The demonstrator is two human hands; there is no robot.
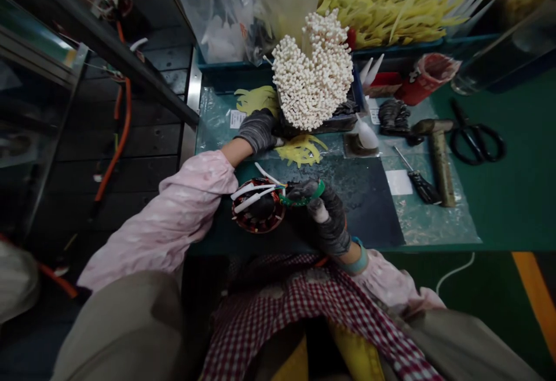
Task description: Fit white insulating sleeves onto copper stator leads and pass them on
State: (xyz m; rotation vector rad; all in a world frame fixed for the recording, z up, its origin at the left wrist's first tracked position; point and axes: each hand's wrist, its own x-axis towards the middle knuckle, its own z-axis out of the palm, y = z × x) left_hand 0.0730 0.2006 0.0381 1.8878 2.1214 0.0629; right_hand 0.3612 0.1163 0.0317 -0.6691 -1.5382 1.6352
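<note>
– Copper-wound ring (259,227), on the near side of the white stick bundle (315,85). Any danger?
– Watch for possible strain on the white-sleeved leads (248,202), from tugging the green strip (320,190) too hard.
– And the hands?
– Right hand (330,216), also on the bundle's near side: curled closed, pinching the strip. Left hand (258,130), just left of the bundle: half curled near yellow pieces (303,150); impossible to tell whether gripping any.

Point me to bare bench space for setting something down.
Bare room: the dark mat between the right hand and the white paper square; the green tabletop right of the hammer, nearer than the scissors. Crowded: around the left hand, by yellow fringed pieces and the bundled thin white sticks, and at the wound stator.
</note>
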